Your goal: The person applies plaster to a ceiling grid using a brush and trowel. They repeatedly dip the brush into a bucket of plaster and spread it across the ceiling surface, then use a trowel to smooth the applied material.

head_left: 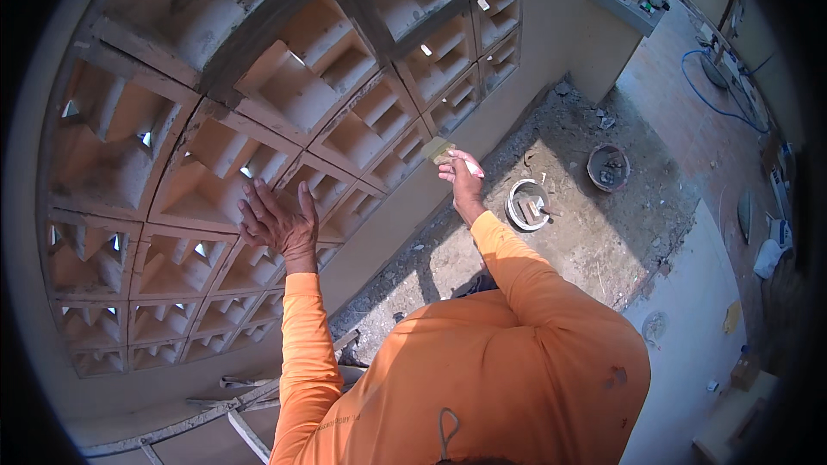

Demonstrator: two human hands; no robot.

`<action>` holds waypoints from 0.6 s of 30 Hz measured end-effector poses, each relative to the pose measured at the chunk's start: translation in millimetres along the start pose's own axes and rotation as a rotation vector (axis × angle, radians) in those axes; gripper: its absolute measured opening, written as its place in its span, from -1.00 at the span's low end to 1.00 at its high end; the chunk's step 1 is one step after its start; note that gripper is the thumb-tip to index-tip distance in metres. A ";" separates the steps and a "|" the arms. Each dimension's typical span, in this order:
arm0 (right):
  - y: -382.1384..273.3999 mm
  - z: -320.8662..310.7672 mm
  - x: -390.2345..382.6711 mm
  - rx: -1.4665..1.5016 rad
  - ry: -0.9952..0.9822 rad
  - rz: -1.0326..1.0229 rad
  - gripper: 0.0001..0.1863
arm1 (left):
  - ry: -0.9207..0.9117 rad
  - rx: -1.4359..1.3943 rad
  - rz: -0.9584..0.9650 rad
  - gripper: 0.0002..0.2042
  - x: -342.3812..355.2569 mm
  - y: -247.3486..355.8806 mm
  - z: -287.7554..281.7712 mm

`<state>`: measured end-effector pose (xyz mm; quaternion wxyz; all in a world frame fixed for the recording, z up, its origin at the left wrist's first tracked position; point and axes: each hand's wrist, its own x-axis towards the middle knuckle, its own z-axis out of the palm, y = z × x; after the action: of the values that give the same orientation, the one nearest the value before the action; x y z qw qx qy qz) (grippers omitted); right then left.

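Note:
A wall of pale ventilation blocks [357,125] with stepped openings fills the left side, with dark grey mortar along the upper joints. My left hand [282,222] is open against the blocks, fingers spread, and nothing is in it. At the wall's lower right edge, my right hand [465,179] is closed around what looks like a flat brush [438,151]. Its wide, yellowish-green end points at the blocks; my fingers cover most of the handle.
A white bucket [510,207] with tools in it stands on the rubble-strewn ground below my right arm. Farther right is a second bucket [608,167]. A blue hose [728,108] lies on the tiled floor. Metal framing [172,430] runs along the lower left.

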<state>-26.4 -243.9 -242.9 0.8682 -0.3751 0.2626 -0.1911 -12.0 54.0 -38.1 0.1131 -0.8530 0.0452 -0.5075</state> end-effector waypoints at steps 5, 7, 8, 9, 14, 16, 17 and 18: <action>-0.4 -9.8 32.3 0.107 -0.126 -0.035 -0.74 | -0.071 0.031 0.015 -0.12 -1.2 4.9 -0.4; 4.0 -22.1 45.1 0.086 -0.061 0.045 -0.74 | -0.080 0.078 0.035 -0.10 -2.6 7.8 -1.7; 6.2 -30.7 50.0 -0.038 -0.004 0.120 -0.76 | -0.084 0.075 0.037 -0.11 -2.3 8.8 -2.0; 8.3 -36.2 54.9 0.004 -0.008 0.069 -0.76 | -0.087 0.072 0.038 -0.11 -1.1 10.0 -1.0; 12.1 -36.4 58.6 -0.016 0.099 -0.075 -0.78 | -0.069 0.157 0.063 -0.07 -1.5 11.2 1.8; 14.6 -29.5 52.0 0.002 0.080 -0.061 -0.79 | -0.059 0.179 0.057 -0.05 -2.6 11.6 4.6; 15.7 -30.0 49.2 0.003 0.055 0.053 -0.80 | -0.057 0.185 0.069 -0.05 -3.3 11.3 4.7; 16.9 -30.9 48.0 0.032 -0.007 0.095 -0.80 | -0.064 0.188 0.068 -0.05 -3.7 11.2 5.1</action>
<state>-4.8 -275.5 -288.6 0.8831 -0.3488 0.2740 -0.1527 -8.9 44.5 -46.3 0.2112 -0.8524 0.0224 -0.4778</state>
